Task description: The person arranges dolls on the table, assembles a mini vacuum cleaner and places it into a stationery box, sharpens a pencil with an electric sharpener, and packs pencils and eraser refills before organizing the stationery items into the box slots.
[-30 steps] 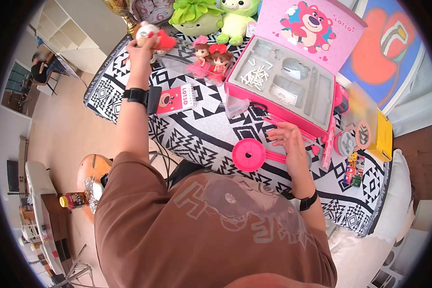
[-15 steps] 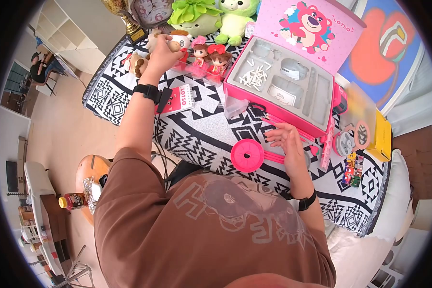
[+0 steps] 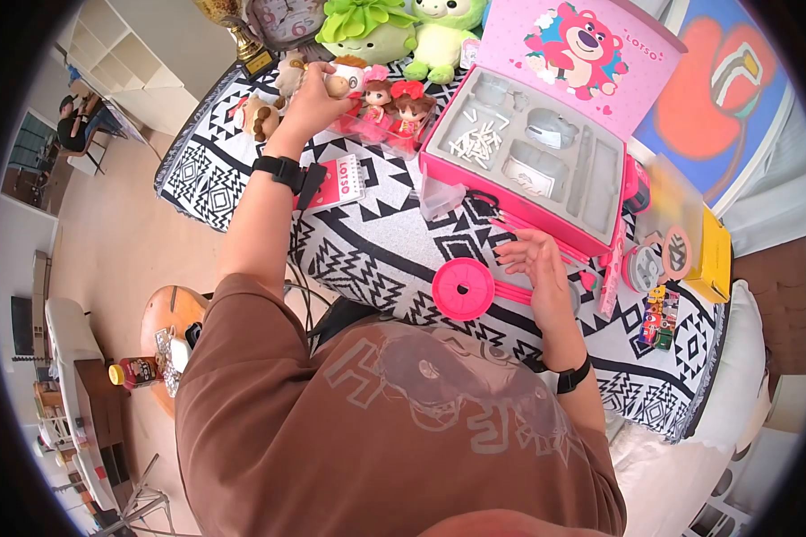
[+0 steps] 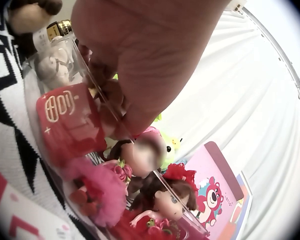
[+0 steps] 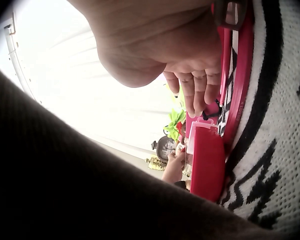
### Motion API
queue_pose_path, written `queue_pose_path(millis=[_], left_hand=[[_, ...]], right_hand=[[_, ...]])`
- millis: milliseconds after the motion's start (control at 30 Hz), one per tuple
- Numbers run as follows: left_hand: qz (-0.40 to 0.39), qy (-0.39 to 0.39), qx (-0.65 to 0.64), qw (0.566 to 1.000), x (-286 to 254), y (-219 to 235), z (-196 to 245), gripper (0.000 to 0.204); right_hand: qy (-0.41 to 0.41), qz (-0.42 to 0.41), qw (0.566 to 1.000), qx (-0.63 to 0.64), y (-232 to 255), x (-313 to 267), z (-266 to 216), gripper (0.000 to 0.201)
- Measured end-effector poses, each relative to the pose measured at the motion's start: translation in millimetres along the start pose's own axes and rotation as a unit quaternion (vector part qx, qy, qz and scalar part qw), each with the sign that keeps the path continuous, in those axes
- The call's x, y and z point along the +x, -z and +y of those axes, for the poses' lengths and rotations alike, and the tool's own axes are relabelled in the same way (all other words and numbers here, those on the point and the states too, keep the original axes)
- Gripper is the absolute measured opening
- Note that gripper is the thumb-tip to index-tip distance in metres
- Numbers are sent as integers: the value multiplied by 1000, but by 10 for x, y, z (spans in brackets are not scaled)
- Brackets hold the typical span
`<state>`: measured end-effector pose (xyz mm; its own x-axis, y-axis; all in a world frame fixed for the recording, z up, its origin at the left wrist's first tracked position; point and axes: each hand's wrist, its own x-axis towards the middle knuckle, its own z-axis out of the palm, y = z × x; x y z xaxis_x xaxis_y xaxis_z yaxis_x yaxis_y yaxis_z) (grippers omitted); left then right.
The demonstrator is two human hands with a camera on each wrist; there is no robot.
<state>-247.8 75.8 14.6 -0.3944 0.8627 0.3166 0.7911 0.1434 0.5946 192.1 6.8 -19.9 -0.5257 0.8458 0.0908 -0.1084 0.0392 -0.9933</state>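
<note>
My left hand point(image 3: 318, 100) reaches over the rim of a clear plastic box point(image 3: 381, 139), fingers down inside it. In the left wrist view those fingers grip the top of a red toy point(image 4: 72, 122) with gold marks. A small white figure point(image 4: 55, 67) stands beside it in the box. Two dolls share the box, one with a pink bow point(image 3: 376, 100) and one with a red bow point(image 3: 410, 112). My right hand point(image 3: 542, 268) is held with fingers loosely extended beside a round pink disc point(image 3: 463, 289) and several pink rods point(image 3: 515, 294), holding nothing.
A pink gift box point(image 3: 519, 210) with its lid up holds small white sticks point(image 3: 476, 143). Plush toys point(image 3: 367, 36), a clock point(image 3: 282, 20) and a trophy point(image 3: 246, 45) stand at the back. A pink notebook point(image 3: 342, 182) lies below the clear box.
My left hand has carried the red toy rightward and down into the clear box beside the dolls. Beige plush toys behind it came into view. My right hand stays almost still.
</note>
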Motion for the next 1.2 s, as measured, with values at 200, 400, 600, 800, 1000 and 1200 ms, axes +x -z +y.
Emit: queue_pose_path(millis=[200, 400, 600, 800, 1000, 1200], left_hand=[[-18, -9, -92, 996, -50, 22, 4, 62], [207, -22, 32, 977, 82, 353, -515, 59], [227, 275, 92, 930, 163, 666, -1336, 79], [80, 316, -139, 935, -21, 712, -1591, 78], [180, 287, -177, 924, -11, 644, -1804, 80], [356, 178, -353, 847, -2, 727, -1239, 88]], right_hand=[[-1, 0, 1000, 0, 10, 1, 15, 46], [-2, -1, 1000, 1, 6, 1, 11, 48], [-3, -8, 1000, -8, -1, -4, 4, 49], [-7, -10, 1000, -9, 4, 3, 13, 47], [-11, -11, 1000, -9, 5, 8, 24, 46], [-16, -11, 1000, -8, 8, 11, 42, 46]])
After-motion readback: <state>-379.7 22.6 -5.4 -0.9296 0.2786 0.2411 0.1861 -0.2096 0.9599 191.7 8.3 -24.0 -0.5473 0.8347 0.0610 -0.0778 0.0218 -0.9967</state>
